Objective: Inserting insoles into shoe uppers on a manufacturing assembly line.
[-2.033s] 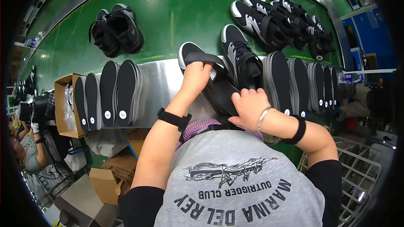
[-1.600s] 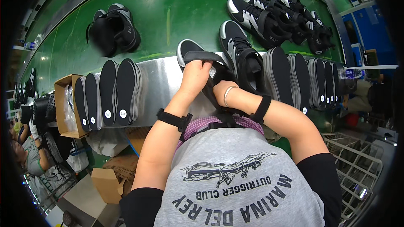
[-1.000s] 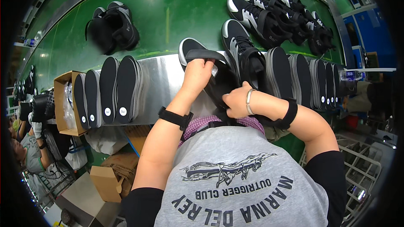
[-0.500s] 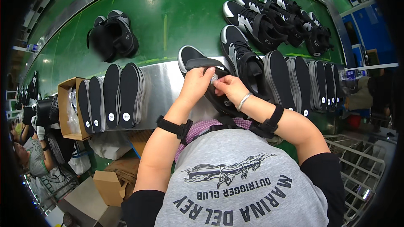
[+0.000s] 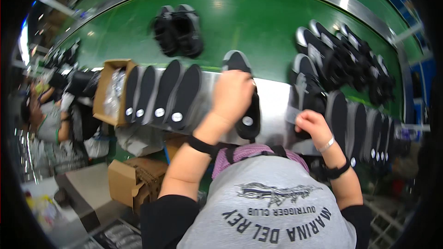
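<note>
A black shoe with a grey-white toe (image 5: 236, 56) stands at the metal edge in front of me, with a dark insole and white round mark inside its heel. My left hand (image 5: 232, 94) is closed on the shoe's upper; its fingertips are partly hidden. To the right, my right hand (image 5: 314, 127) pinches a small translucent piece of plastic (image 5: 291, 114), blurred by motion. Just beyond that hand is another black shoe (image 5: 308, 83) with a pale toe.
Stacks of black insoles stand at left (image 5: 168, 90) and right (image 5: 339, 120). A cardboard box (image 5: 105, 94) holds clear plastic. A pair of black shoes (image 5: 177, 30) and several more shoes (image 5: 327, 55) sit on the green surface (image 5: 249, 14). Another person (image 5: 48, 120) is at far left.
My hands were together at the shoe's strap. Now my right hand has moved away to the right with the plastic piece, and my left hand lies over the shoe. The view has shifted.
</note>
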`<move>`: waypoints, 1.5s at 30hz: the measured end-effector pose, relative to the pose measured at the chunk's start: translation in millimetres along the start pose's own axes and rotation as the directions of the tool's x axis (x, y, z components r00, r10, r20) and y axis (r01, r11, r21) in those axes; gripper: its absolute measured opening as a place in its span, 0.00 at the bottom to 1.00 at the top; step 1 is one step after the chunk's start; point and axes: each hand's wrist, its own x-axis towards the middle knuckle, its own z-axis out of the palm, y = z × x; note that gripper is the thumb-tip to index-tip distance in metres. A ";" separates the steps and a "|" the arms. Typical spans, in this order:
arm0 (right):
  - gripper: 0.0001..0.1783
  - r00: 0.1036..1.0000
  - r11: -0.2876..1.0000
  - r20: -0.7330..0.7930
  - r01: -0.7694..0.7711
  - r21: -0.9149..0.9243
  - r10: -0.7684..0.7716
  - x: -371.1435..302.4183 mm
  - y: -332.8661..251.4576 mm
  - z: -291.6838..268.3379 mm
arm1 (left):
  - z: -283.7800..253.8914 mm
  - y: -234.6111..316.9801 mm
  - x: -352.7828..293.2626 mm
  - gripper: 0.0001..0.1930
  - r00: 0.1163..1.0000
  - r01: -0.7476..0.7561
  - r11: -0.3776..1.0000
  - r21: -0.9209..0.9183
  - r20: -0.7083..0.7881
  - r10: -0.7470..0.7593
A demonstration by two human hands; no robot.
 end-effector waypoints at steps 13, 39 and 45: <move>0.20 0.780 0.865 -0.433 0.264 -0.427 -0.452 1.3 8.1 -33.8 | -88.0 -118.8 -33.3 0.07 0.882 0.389 0.858 -0.335 -0.131 -0.452; 0.18 0.984 0.974 -0.077 -0.147 0.173 0.163 23.3 79.4 -11.2 | 3.0 27.8 -52.8 0.13 0.975 -0.068 0.998 0.012 0.215 0.064; 0.09 0.991 0.840 0.026 -0.124 0.528 0.129 18.5 90.8 -6.2 | 72.5 66.8 -18.7 0.37 0.876 -0.169 0.957 -0.236 0.408 0.255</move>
